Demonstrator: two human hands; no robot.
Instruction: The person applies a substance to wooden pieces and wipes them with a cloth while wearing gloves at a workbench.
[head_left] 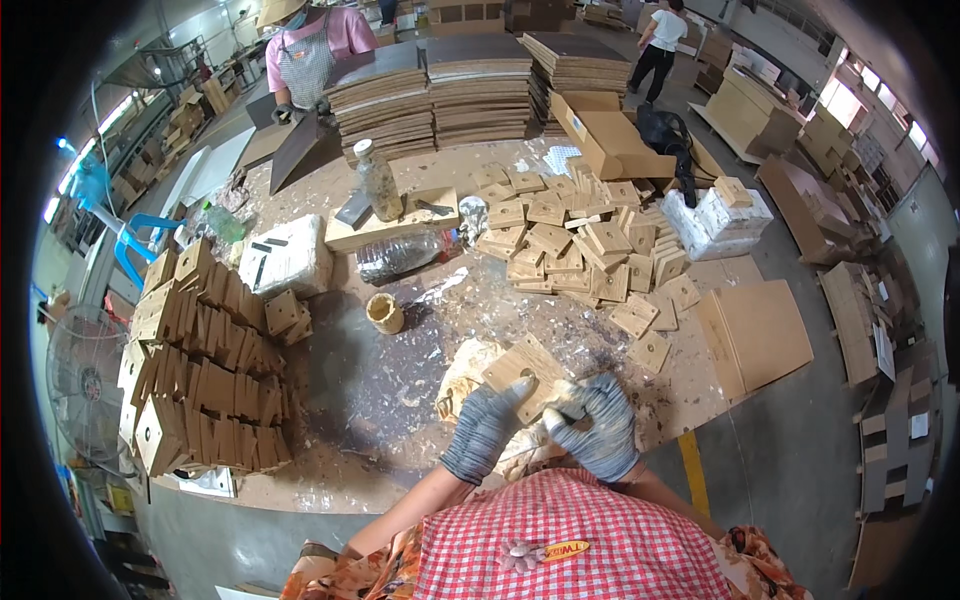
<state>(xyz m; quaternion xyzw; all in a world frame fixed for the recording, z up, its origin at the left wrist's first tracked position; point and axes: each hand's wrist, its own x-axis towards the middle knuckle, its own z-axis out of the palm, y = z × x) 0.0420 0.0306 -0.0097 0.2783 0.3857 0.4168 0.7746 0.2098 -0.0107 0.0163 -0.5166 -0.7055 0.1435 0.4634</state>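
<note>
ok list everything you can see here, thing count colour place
wooden block: one, tan, held in both hands over the table
loose block pile: many, tan, table centre-right
stacked blocks: many, tan, table left edge
board stacks: several, brown, far side of table
plastic bottles: two, clear, one upright, one lying, table centre
small cup: one, yellowish, table centre
cardboard box: one, tan, open, far right of table
flat panel: one, tan, table right edge
fan: one, grey, floor at left
worktable: one, glue-spattered
other people: two, far side
left hand: grey glove, gripping block
right hand: grey glove, fingers on block
</note>
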